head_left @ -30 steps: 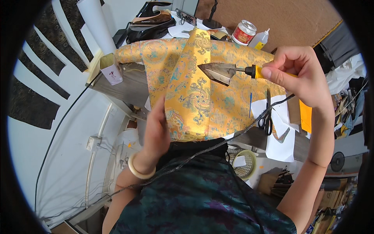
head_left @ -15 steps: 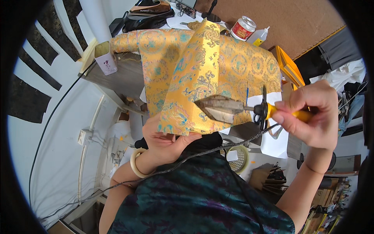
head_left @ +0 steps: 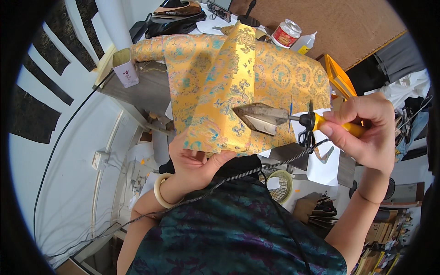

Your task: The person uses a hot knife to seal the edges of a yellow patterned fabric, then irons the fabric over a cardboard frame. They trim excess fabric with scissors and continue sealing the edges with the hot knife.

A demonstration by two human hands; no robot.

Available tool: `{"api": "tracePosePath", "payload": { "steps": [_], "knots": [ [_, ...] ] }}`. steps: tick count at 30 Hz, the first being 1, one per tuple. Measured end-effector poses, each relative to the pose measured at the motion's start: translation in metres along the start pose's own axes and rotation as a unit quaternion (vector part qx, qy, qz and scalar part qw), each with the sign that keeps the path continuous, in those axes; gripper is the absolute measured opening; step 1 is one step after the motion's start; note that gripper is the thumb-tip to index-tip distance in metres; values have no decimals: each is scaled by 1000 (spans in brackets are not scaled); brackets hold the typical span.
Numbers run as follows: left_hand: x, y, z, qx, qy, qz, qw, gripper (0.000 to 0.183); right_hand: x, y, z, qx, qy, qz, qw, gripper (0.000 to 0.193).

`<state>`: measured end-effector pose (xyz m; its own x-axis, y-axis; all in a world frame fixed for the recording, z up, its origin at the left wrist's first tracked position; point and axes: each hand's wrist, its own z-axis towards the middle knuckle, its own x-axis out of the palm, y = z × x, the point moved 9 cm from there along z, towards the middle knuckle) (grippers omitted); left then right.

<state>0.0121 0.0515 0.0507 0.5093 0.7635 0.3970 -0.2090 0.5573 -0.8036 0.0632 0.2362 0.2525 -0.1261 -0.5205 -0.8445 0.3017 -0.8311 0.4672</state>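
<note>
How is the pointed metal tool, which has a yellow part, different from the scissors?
The pointed metal tool is held in the right-hand grip; the scissors lie unheld, partly hidden behind it. The tool is partly yellow, while the scissors look black. The tool points left; the scissors point away from the person. Both taper to a tip.

Garment point(head_left: 229, 229): dark teal-green, near black in the folds; blurred leaf-like patches, some purple; fills lower middle of frame.
Black cloth point(head_left: 248, 166): plain, just above the garment's upper edge, centre of frame; whether part of the same outfit, cannot tell.
Cord point(head_left: 286, 224): thin, black, over right part of the garment, toward lower edge; fixing point unclear.
Bangle point(head_left: 158, 192): single, thick, smooth, cream-white, around the left wrist.
Left hand point(head_left: 193, 167): bare.
Right hand point(head_left: 369, 133): bare.
Forearms point(head_left: 353, 224): both uncovered as far as visible.
</note>
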Motion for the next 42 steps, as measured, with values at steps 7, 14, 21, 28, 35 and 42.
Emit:
{"api": "tracePosePath", "payload": {
  "steps": [7, 14, 21, 28, 35, 42],
  "knots": [
    [7, -1, -1, 32, -24, -58, 998, 38, 4, 5, -1, -31, 1, 31, 999, 23],
    [9, -4, 3, 28, -25, -63, 997, 39, 2, -20, 16, 46, 29, 42, 998, 23],
    [12, -11, 10, 21, -12, -2, 1000, 36, -4, -54, 44, 70, 35, 61, 995, 26],
    [10, -12, 11, 15, -3, 14, 1000, 35, -10, -82, 79, 74, 26, -12, 997, 32],
    [4, -9, 10, 3, -51, -19, 999, 34, -8, -121, 90, 69, -17, 20, 997, 27],
    [-13, 21, 25, -45, -152, -178, 971, 55, 48, -190, 22, 185, -225, 418, 861, 20]
  ]
}}
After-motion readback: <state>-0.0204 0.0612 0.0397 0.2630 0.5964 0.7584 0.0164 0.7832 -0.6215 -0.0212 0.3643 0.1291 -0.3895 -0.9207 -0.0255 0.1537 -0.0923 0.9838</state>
